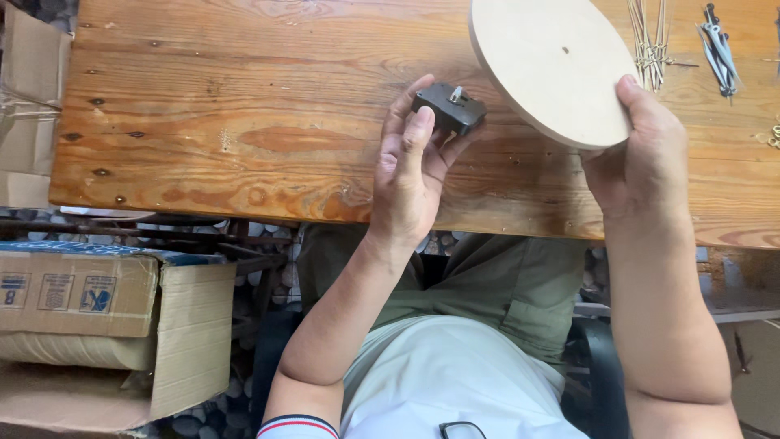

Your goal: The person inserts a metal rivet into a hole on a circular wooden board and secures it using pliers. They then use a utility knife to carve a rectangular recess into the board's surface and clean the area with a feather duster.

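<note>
**Both hands full over the worktop**

Gripping with both hands, we hold two parts above the near edge of the wooden worktop (244,122). Our left hand (410,175) is clenched around a small black box-shaped mechanism (448,108), fingers wrapped along its near side and thumb below; a short metal shaft stands up from its top face. Just to its right, almost touching it, our right hand (638,150) grasps a pale round wooden disc (552,65) by its lower right rim, thumb laid on the face. The disc is tilted, its thick edge turned toward the mechanism, and a tiny hole shows near its middle.

At the far left, beside the worktop, part of a brown cardboard box (24,106) shows; we cannot tell what is in it. Lower left, on the floor, an open cardboard carton (114,325) stands with a flap hanging open, and its contents are hidden from us.

The worktop is knotty, varnished pine planking. On it, right of the disc, lies a bundle of thin metal rods (650,36), and further right a small pile of grey metal pieces (719,49). Beneath the worktop we see our olive trousers, a light shirt, and a floor of rounded pebbles (203,423).
</note>
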